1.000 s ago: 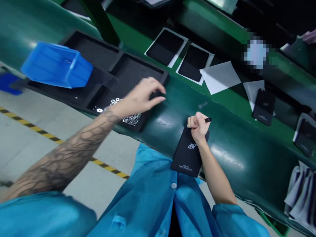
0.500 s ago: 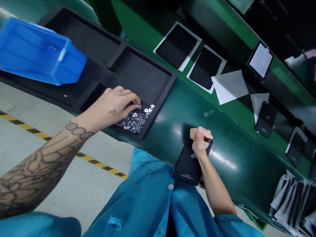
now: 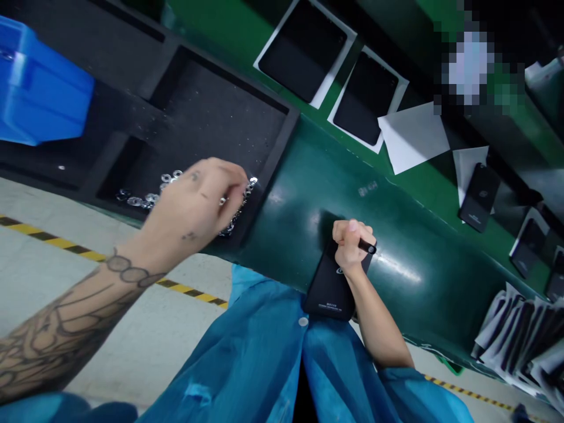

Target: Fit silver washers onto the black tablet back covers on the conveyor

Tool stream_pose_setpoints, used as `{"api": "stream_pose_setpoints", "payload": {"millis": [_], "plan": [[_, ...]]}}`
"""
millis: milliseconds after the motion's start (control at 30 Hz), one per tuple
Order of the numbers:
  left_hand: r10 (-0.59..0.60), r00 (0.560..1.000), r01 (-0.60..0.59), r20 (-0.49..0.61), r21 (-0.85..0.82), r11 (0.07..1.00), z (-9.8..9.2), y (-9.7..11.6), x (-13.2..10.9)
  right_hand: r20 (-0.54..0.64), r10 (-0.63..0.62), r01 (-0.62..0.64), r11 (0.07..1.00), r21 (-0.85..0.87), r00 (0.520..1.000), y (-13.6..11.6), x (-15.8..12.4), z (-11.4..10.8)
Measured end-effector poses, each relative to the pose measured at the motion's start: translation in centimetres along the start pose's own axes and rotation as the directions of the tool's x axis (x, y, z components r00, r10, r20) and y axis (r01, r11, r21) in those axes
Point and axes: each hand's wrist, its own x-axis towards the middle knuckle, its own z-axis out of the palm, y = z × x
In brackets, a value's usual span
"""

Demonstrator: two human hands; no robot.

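Note:
My left hand (image 3: 198, 202) hovers over a pile of small silver washers (image 3: 145, 197) in the near compartment of a black foam tray (image 3: 273, 147). Its fingers are curled and pinched together at the tips; what they hold is hidden. My right hand (image 3: 350, 247) is closed in a fist round a thin black pen-like tool (image 3: 368, 247). That fist rests on a black phone back cover (image 3: 328, 285) lying on the rounded green edge of the conveyor (image 3: 418, 247).
A blue plastic bin (image 3: 39, 97) sits on the tray at the left. Two black panels on white sheets (image 3: 304, 50) lie on the green belt, with loose white sheets (image 3: 412, 135) and more black covers (image 3: 478, 197) to the right. A stack of sleeved parts (image 3: 520, 335) stands at the lower right.
My left hand went from reaching across the tray down into the washers, then lifted with fingers pinched. The view shifted left and closer. My right hand stayed on the cover.

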Motion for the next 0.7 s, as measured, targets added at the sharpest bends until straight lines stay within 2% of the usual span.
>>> {"api": "stream_pose_setpoints", "payload": {"millis": [100, 167, 233, 333, 467, 533, 600, 700], "plan": [[0.177, 0.981, -0.161, 0.084, -0.175, 0.971, 1.7, 2.5, -0.6, -0.011, -0.007, 0.007, 1.000, 0.014, 1.000, 0.0, -0.1, 0.0], [0.245, 0.963, -0.203, 0.107, -0.307, 0.930, 3.1, 4.3, -1.5, -0.022, 0.003, -0.003, 1.000, 0.005, 1.000, 0.2, -0.2, 0.0], [0.256, 0.961, -0.198, 0.102, -0.388, 0.900, 4.5, 6.1, -2.9, -0.026, 0.003, -0.003, 1.000, 0.000, 1.000, 0.6, -0.3, 0.0], [0.245, 0.967, -0.193, 0.075, -0.416, 0.889, 6.4, 9.1, -5.4, -0.005, -0.023, 0.024, 1.000, 0.006, 1.000, 1.1, -0.1, 0.5], [0.247, 0.969, -0.198, 0.026, -0.521, 0.830, 8.3, 12.9, -8.6, 0.012, 0.042, -0.044, 0.992, 0.117, 0.999, -0.5, 1.0, -0.1], [0.220, 0.974, -0.152, 0.045, -0.589, 0.794, 9.0, 14.5, -9.9, -0.084, 0.089, -0.071, 0.977, 0.200, 0.992, -2.2, 1.1, -2.1], [0.161, 0.982, -0.060, 0.097, -0.649, 0.758, 9.5, 15.6, -10.9, -0.186, 0.162, -0.123, 0.970, 0.208, 0.969, -3.9, 0.2, -5.5], [0.117, 0.973, 0.062, 0.198, -0.716, 0.695, 10.1, 16.7, -12.0, -0.182, 0.357, -0.364, 0.931, -0.004, 0.916, -5.6, -3.1, -11.1]]}}
